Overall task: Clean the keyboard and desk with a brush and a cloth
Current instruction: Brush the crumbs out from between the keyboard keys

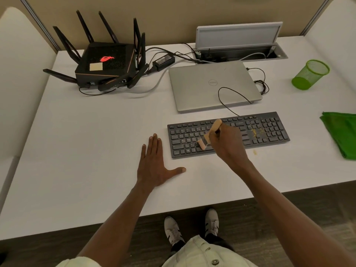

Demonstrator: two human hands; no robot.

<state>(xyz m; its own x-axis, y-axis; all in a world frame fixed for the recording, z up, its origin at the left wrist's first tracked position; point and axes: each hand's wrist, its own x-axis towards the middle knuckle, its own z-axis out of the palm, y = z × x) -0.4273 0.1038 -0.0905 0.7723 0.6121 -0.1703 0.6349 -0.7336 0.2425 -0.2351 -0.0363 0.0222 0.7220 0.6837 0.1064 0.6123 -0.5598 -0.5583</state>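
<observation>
Matt black plastic keyboard (250,132), wooden brush (212,132), green cloth (342,135)

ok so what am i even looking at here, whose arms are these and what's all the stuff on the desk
There is only one picture, taken by a camera worn on a person's head, looking down at their own arms. No machine is involved.

The right hand grips a small wooden brush with its bristles on the black keyboard. The left hand lies flat, fingers straight, on the white desk beside the keyboard.

Yellowish crumbs sit on the keyboard's right part. A folded green cloth waits at the right edge. Behind are a closed silver laptop, a black router with antennas, and a green mesh cup lying on its side.
</observation>
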